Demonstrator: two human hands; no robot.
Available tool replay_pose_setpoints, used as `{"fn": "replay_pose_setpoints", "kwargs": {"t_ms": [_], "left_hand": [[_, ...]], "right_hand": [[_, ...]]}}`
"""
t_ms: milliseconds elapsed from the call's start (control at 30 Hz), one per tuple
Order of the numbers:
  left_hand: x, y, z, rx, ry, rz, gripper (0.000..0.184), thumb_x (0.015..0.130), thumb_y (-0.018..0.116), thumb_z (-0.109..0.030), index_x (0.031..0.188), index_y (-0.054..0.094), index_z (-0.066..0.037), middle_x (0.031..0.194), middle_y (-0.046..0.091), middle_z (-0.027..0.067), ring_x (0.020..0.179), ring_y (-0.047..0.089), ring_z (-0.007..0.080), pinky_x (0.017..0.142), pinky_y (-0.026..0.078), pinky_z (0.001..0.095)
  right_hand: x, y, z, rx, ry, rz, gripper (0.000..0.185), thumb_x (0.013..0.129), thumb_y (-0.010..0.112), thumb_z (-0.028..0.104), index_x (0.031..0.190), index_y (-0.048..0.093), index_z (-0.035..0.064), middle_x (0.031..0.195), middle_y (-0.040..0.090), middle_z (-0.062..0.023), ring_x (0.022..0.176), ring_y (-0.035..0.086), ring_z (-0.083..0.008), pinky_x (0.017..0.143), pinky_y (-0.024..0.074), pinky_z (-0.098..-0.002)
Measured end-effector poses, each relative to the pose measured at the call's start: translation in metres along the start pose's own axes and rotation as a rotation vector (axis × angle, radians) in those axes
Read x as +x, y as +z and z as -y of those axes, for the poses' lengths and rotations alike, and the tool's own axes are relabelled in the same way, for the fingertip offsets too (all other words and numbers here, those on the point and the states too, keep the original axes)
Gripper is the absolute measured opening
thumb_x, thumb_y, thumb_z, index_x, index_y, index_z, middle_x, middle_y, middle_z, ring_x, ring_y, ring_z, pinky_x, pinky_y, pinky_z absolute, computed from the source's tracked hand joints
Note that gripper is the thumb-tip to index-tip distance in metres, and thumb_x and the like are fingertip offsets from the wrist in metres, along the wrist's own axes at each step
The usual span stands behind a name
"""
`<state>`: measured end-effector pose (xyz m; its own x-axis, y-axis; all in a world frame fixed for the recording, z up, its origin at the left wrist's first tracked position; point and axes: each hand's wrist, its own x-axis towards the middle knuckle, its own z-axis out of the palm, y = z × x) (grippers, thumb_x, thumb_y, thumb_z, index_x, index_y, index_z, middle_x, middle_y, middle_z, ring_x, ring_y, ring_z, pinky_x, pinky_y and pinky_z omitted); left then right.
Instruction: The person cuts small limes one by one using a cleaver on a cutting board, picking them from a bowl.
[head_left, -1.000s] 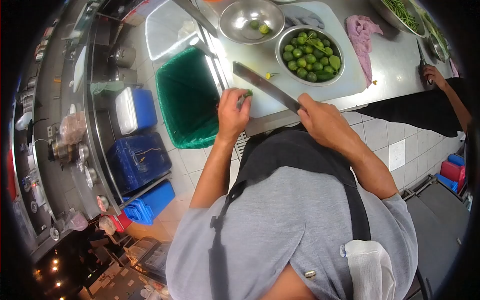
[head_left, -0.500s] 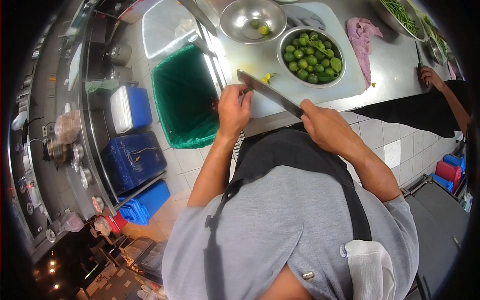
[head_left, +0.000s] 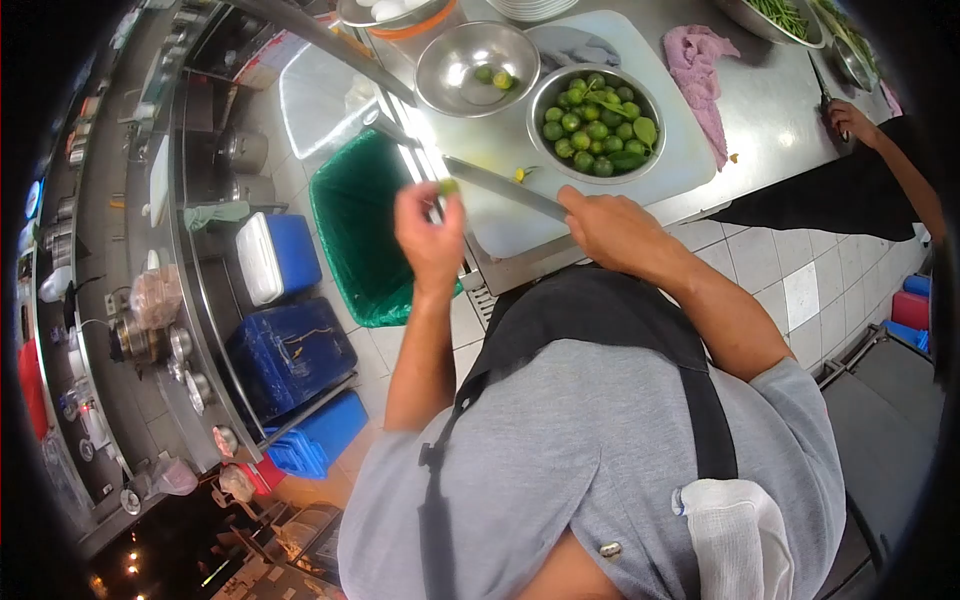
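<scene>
My left hand (head_left: pixel 431 232) is raised over the near side of the green-lined bin, pinching a small lime (head_left: pixel 448 187) at its fingertips. My right hand (head_left: pixel 612 226) grips the handle of a broad knife (head_left: pixel 505 187), its blade slanting leftward above the white cutting board (head_left: pixel 500 240). A yellowish scrap (head_left: pixel 522 174) lies on the board just beyond the blade. Behind the knife, a steel bowl (head_left: pixel 533 150) is full of green limes (head_left: pixel 590 125) with some leaves. A second steel bowl (head_left: pixel 440 85) contains a few limes.
The green-lined bin (head_left: pixel 350 210) stands against the counter's left end. A pink cloth (head_left: pixel 698 85) lies right of the board. Farther right, a co-worker's hand (head_left: pixel 852 122) holds a dark-handled tool. Green beans (head_left: pixel 785 18) fill a bowl at the back.
My left hand has moved left, off the board and toward the bin, carrying the lime away from the blade. The knife stays in my right hand. The whole view has shifted slightly.
</scene>
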<state>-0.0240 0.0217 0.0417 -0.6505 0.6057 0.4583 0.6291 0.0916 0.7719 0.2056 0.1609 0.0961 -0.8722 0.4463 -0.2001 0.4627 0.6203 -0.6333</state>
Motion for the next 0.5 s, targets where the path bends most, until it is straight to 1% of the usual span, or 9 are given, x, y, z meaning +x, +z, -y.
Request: {"fn": "replay_pose_setpoints", "kwargs": {"t_ms": [67, 100, 133, 167, 233, 333, 433, 500], "left_hand": [[0.045, 0.001, -0.008, -0.055, -0.049, -0.063, 0.024, 0.092, 0.08, -0.011, 0.106, 0.064, -0.001, 0.096, 0.066, 0.0032, 0.081, 0.057, 0.011, 0.075, 0.05, 0.0275], [0.068, 0.007, -0.004, -0.093, -0.012, -0.045, 0.024, 0.092, 0.081, -0.012, 0.106, 0.064, -0.001, 0.095, 0.067, 0.0037, 0.081, 0.059, 0.0111, 0.075, 0.051, 0.0276], [0.09, 0.012, -0.013, -0.018, -0.033, 0.052, 0.026, 0.092, 0.081, -0.013, 0.107, 0.065, 0.0, 0.095, 0.069, 0.0051, 0.082, 0.062, 0.0108, 0.076, 0.052, 0.0274], [0.11, 0.023, -0.01, 0.09, 0.056, 0.095, 0.03, 0.091, 0.081, -0.014, 0.11, 0.065, 0.002, 0.096, 0.071, 0.0071, 0.083, 0.064, 0.0126, 0.077, 0.053, 0.0283], [0.131, 0.046, -0.014, 0.06, 0.008, 0.184, 0.024, 0.087, 0.077, -0.014, 0.107, 0.071, 0.0, 0.098, 0.071, 0.0141, 0.092, 0.068, 0.0296, 0.084, 0.054, 0.0402], [0.139, 0.071, -0.03, 0.213, 0.211, 0.375, 0.027, 0.087, 0.078, -0.019, 0.106, 0.074, -0.001, 0.105, 0.072, 0.0167, 0.099, 0.069, 0.0337, 0.088, 0.054, 0.0445], [0.122, 0.094, -0.058, 0.349, 0.337, 0.691, 0.03, 0.085, 0.079, -0.024, 0.106, 0.076, -0.004, 0.11, 0.071, 0.018, 0.105, 0.067, 0.0374, 0.092, 0.053, 0.0484], [0.11, 0.105, -0.068, 0.528, 0.452, 0.817, 0.029, 0.083, 0.079, -0.023, 0.107, 0.077, -0.006, 0.108, 0.071, 0.0167, 0.104, 0.067, 0.0382, 0.091, 0.053, 0.0499]], "right_hand": [[-0.002, 0.0, 0.001, -0.006, 0.006, 0.022, 0.017, 0.1, 0.054, 0.009, 0.112, 0.052, -0.0013, 0.085, 0.071, -0.0277, 0.084, 0.07, -0.049, 0.076, 0.0518, -0.0603], [-0.004, 0.0, 0.001, -0.009, 0.01, 0.034, 0.017, 0.099, 0.054, 0.009, 0.112, 0.052, -0.0013, 0.086, 0.071, -0.0279, 0.084, 0.07, -0.0489, 0.076, 0.0519, -0.0603], [-0.004, 0.001, 0.002, -0.017, 0.013, 0.045, 0.017, 0.099, 0.053, 0.008, 0.112, 0.052, -0.0014, 0.087, 0.071, -0.0281, 0.085, 0.07, -0.0489, 0.076, 0.0521, -0.0601], [-0.002, 0.001, 0.003, -0.027, 0.016, 0.053, 0.016, 0.098, 0.053, 0.007, 0.112, 0.052, -0.0014, 0.087, 0.071, -0.0282, 0.085, 0.07, -0.0489, 0.075, 0.0522, -0.0599], [-0.002, 0.002, 0.003, -0.032, 0.003, 0.043, 0.017, 0.096, 0.052, 0.005, 0.112, 0.052, -0.0015, 0.088, 0.071, -0.0284, 0.085, 0.07, -0.0488, 0.075, 0.0527, -0.0594], [-0.005, 0.008, 0.0, -0.024, -0.034, -0.016, 0.018, 0.094, 0.052, 0.003, 0.111, 0.053, -0.0018, 0.087, 0.072, -0.0282, 0.083, 0.071, -0.0486, 0.074, 0.0538, -0.0585], [-0.008, 0.013, 0.0, -0.045, -0.056, -0.045, 0.022, 0.092, 0.055, 0.003, 0.114, 0.054, -0.0022, 0.085, 0.072, -0.0273, 0.081, 0.072, -0.0479, 0.072, 0.0551, -0.0578], [-0.009, 0.014, 0.002, -0.071, -0.05, -0.045, 0.025, 0.091, 0.056, 0.003, 0.116, 0.055, -0.0024, 0.084, 0.072, -0.0265, 0.08, 0.072, -0.0472, 0.071, 0.0561, -0.0574]]}}
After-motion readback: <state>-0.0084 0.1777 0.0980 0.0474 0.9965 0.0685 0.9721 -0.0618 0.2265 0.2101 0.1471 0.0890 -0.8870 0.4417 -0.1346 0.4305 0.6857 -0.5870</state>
